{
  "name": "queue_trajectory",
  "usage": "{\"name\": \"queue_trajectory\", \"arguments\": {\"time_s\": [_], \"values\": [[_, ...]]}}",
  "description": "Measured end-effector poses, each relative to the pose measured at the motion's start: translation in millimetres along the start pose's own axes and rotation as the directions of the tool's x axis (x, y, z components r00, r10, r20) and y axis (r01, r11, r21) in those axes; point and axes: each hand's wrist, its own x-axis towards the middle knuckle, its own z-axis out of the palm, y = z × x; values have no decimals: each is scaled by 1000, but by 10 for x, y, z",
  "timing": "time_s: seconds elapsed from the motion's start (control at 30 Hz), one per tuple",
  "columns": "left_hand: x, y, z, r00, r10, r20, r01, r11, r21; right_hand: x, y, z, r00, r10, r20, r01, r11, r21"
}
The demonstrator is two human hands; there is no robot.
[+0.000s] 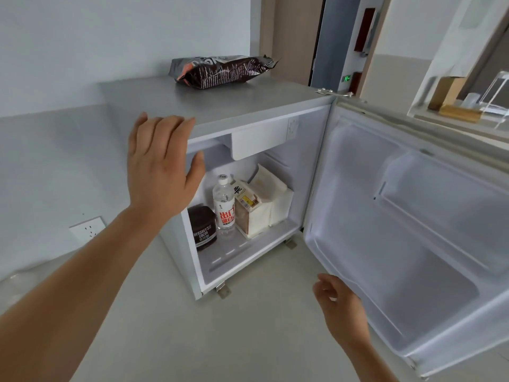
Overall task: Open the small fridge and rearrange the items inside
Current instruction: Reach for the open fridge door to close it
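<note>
The small grey fridge (220,106) stands on the floor with its door (413,244) swung wide to the right. Inside, on the bottom shelf, stand a brown Hershey's cocoa tub (202,228) at the left, a clear bottle with a red label (224,204), a carton with a brown lower half (248,213) and white packs (275,194) behind it. My left hand (162,166) is held flat with fingers apart in front of the fridge's top left corner, holding nothing. Just below the door's lower edge hovers my right hand (341,304), fingers loosely curled and empty.
A dark snack bag (220,70) lies on top of the fridge. A wall socket (88,230) sits low at the left. The door's inner shelves hold nothing. A clear box with wooden items (462,100) stands on a ledge at the upper right. Pale floor lies in front.
</note>
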Motion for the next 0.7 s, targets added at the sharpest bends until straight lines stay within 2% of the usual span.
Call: {"name": "queue_trajectory", "arguments": {"time_s": [0.23, 0.43, 0.57, 0.63, 0.7], "values": [[-24, -31, 185, 992, 68, -110, -52, 988, 148, -144, 434, -310, 980, 96, -175, -91, 995, 38], [-23, -47, 207, 987, 88, -132, -66, 984, 163, -205, 620, -528, 913, 194, -358, -155, 979, 135], [-31, -52, 223, 985, 102, -139, -78, 982, 173, -371, 796, -521, 893, 274, -356, -234, 960, 152], [-38, -65, 238, 983, 109, -146, -82, 980, 180, -457, 796, -491, 912, 258, -318, -231, 965, 122], [-45, -83, 255, 982, 113, -155, -84, 980, 180, -517, 712, -487, 921, 188, -340, -172, 982, 77]]}}
